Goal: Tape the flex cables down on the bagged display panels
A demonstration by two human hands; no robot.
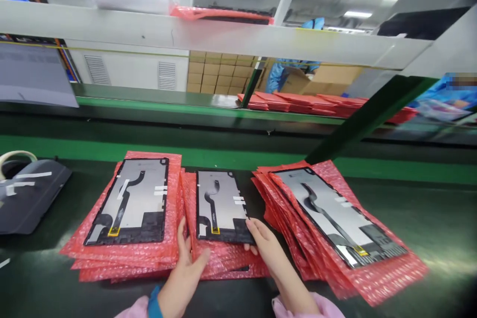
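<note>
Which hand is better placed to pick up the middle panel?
Probably the right hand: its fingertips touch the near right corner of the middle panel. The left hand rests on the red bubble wrap beside the panel's left edge.

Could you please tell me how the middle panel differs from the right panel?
The middle panel lies straight; the right panel lies skewed. The left hand and right hand flank the middle panel's near end; no hand is by the right panel. Both lie on red bubble wrap.
</note>
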